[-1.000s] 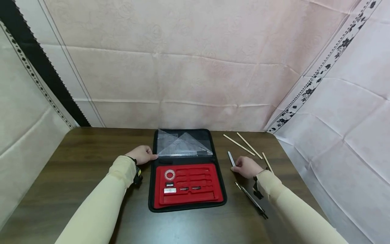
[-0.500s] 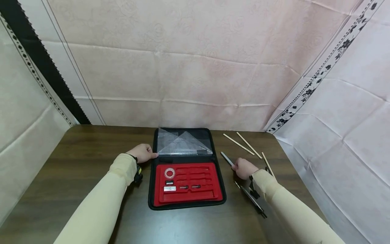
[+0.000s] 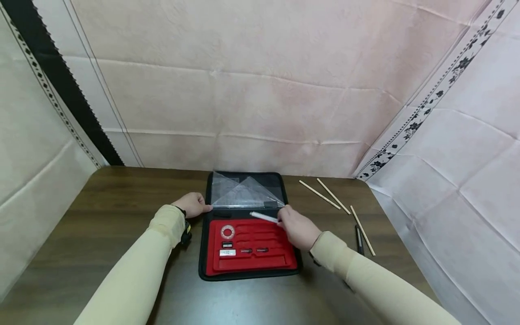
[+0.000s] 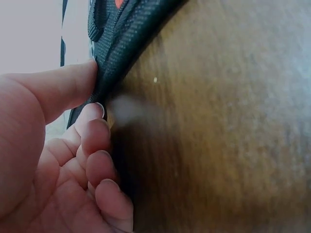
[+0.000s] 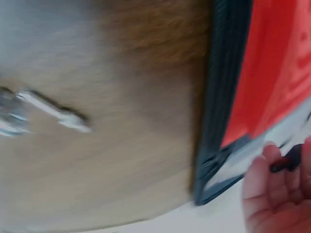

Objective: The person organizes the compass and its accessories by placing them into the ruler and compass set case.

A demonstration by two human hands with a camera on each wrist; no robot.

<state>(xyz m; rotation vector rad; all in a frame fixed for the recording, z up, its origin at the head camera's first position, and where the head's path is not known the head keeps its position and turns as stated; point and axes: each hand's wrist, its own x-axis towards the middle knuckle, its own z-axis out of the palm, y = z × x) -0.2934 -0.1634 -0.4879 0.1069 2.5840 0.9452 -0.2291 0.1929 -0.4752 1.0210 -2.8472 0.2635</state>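
Observation:
An open black zip case (image 3: 201, 253) lies mid-table with a red moulded tray (image 3: 260, 262) in its near half. Clear plastic triangles (image 3: 243, 192) sit in its far lid. My left hand (image 3: 201, 206) pinches the case's left edge (image 4: 121, 43) between the thumb (image 4: 58, 87) and curled fingers. My right hand (image 3: 282, 219) holds a slim silver tool (image 3: 263, 217) over the tray's far edge, pointing left. The right wrist view is blurred and shows the tray (image 5: 272, 73) and my fingers (image 5: 272, 194) around something dark.
The tray holds a pale ring (image 3: 227, 232), a small white piece (image 3: 226, 253) and two tiny parts (image 3: 253, 250). Three thin wooden sticks (image 3: 333, 195) and a black pen (image 3: 359, 239) lie on the brown table (image 3: 101, 225) right of the case. Pink cloth walls enclose it.
My right hand has lifted the silver tool off the table right of the case and carried it left over the red tray. The left hand has stayed on the case edge.

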